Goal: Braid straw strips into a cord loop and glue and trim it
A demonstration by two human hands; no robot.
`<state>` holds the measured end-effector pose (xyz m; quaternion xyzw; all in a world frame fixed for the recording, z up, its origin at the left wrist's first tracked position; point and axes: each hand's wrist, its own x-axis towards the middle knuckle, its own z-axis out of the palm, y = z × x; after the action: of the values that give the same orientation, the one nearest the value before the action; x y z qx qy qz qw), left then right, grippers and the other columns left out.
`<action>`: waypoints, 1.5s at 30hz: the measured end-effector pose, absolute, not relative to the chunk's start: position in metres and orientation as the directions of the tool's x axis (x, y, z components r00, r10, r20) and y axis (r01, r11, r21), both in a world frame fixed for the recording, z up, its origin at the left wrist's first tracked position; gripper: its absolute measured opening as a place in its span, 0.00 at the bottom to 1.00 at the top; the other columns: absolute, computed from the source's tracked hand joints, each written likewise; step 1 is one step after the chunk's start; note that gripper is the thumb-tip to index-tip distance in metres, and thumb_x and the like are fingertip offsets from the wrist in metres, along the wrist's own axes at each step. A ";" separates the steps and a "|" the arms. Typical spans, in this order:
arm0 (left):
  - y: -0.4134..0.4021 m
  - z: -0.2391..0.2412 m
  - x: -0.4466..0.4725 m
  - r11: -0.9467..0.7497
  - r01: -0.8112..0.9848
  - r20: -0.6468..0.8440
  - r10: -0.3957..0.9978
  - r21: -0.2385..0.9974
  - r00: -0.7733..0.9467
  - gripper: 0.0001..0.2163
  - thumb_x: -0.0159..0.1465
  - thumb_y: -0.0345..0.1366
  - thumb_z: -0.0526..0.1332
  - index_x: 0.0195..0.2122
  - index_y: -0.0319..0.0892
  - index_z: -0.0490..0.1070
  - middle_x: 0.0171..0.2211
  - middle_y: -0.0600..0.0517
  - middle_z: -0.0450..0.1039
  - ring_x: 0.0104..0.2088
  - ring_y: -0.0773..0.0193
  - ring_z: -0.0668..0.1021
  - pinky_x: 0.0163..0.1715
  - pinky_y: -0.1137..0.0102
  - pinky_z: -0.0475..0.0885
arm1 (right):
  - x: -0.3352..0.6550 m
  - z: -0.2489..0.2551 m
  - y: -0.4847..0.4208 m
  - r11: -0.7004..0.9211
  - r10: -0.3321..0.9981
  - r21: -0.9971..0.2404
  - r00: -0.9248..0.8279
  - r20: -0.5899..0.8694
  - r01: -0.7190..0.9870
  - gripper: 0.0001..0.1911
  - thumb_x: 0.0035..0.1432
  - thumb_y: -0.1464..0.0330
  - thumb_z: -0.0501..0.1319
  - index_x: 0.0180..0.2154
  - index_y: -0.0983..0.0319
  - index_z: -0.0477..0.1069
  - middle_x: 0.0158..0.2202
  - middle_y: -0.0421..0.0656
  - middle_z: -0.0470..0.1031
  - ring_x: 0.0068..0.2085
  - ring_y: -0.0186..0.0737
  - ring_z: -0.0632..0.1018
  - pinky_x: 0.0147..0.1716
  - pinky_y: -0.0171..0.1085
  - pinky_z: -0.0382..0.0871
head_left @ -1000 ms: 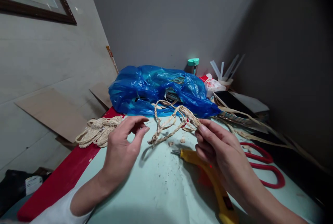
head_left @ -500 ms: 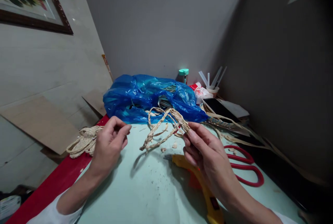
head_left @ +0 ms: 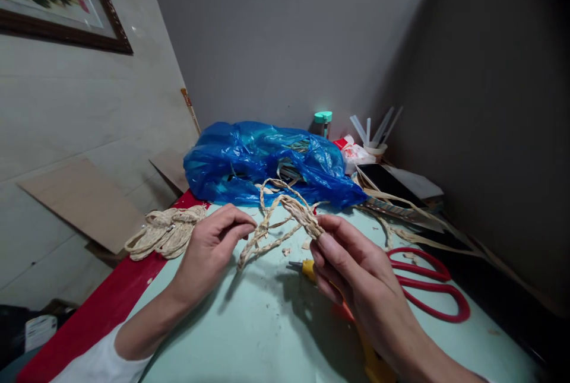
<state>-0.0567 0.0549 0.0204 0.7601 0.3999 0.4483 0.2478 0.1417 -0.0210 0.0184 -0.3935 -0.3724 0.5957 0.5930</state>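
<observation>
My right hand (head_left: 358,264) pinches a braided cord of pale dried plant fibre (head_left: 299,212) by its gathered end. The rest of the braid hangs in loose loops to the left, above the table. My left hand (head_left: 216,246) is closed, thumb and forefinger pressed together right beside the loops. Whether a thin strand lies between those fingertips is too small to tell. Under my right hand lies a yellow glue gun (head_left: 309,270), partly hidden, its nozzle pointing left. Scissors with red handles (head_left: 445,303) rest to the right of that hand.
A crumpled blue plastic bag (head_left: 249,157) sits at the back of the pale green table (head_left: 249,335). Coiled braid (head_left: 167,231) lies on the red strip at left. Back right are a cup of white sticks (head_left: 375,150), a dark tablet-like slab (head_left: 392,184) and loose fibre strips.
My left hand has moved right, up to the braid's loops. The loops have shifted slightly in my right hand's grip. The view has turned a little to the left.
</observation>
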 end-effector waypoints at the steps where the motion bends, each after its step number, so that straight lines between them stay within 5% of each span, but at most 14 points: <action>1: 0.055 0.021 -0.056 -0.564 0.363 0.495 0.826 0.742 0.270 0.08 0.62 0.28 0.61 0.28 0.42 0.76 0.29 0.53 0.73 0.32 0.65 0.74 0.34 0.71 0.68 | 0.141 0.019 -0.022 -0.024 0.999 -0.915 0.027 -0.038 -0.403 0.15 0.60 0.58 0.64 0.45 0.57 0.68 0.27 0.35 0.59 0.25 0.28 0.58 0.21 0.27 0.56; 8: 0.049 0.022 -0.054 -0.495 0.295 0.457 0.869 0.817 0.190 0.08 0.55 0.24 0.67 0.29 0.45 0.83 0.28 0.52 0.80 0.30 0.63 0.78 0.33 0.71 0.72 | 0.138 0.016 -0.026 -0.028 0.999 -0.954 0.015 -0.034 -0.299 0.19 0.60 0.56 0.63 0.49 0.57 0.66 0.23 0.34 0.59 0.23 0.29 0.58 0.18 0.28 0.51; 23: 0.045 0.023 -0.052 -0.318 0.251 0.201 0.894 0.914 0.401 0.06 0.59 0.29 0.66 0.32 0.45 0.83 0.34 0.51 0.82 0.35 0.60 0.81 0.38 0.68 0.74 | 0.143 0.014 -0.023 -0.093 0.994 -0.960 -0.086 -0.073 -0.265 0.15 0.63 0.56 0.61 0.46 0.56 0.67 0.26 0.36 0.61 0.25 0.29 0.60 0.20 0.26 0.56; 28: 0.044 0.027 -0.050 -0.271 0.198 0.185 0.912 0.942 0.367 0.05 0.52 0.27 0.69 0.26 0.44 0.81 0.27 0.54 0.78 0.31 0.64 0.78 0.34 0.71 0.73 | 0.143 0.015 -0.023 -0.107 0.991 -0.957 -0.103 -0.082 -0.269 0.15 0.64 0.55 0.60 0.47 0.56 0.66 0.28 0.37 0.62 0.26 0.29 0.60 0.22 0.26 0.57; 38: 0.039 0.027 -0.047 -0.386 0.275 0.234 0.858 0.880 0.457 0.08 0.59 0.28 0.62 0.23 0.41 0.67 0.24 0.57 0.66 0.26 0.70 0.68 0.28 0.75 0.65 | 0.144 0.012 -0.026 -0.098 0.989 -0.978 -0.128 -0.076 -0.184 0.17 0.65 0.53 0.58 0.50 0.55 0.64 0.29 0.36 0.62 0.26 0.29 0.60 0.21 0.27 0.53; 45: 0.037 0.017 -0.046 -0.160 0.169 0.074 0.900 0.973 0.429 0.10 0.60 0.32 0.63 0.25 0.42 0.62 0.20 0.61 0.62 0.15 0.74 0.68 0.15 0.77 0.60 | 0.147 0.012 -0.026 0.036 0.991 -0.998 -0.130 0.042 -0.043 0.13 0.67 0.54 0.56 0.46 0.55 0.66 0.28 0.35 0.64 0.25 0.27 0.62 0.21 0.28 0.56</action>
<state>-0.0456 0.0371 0.0166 0.6726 0.3974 0.3571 0.5120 0.1469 -0.0256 0.0118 -0.4461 -0.5311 0.5319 0.4859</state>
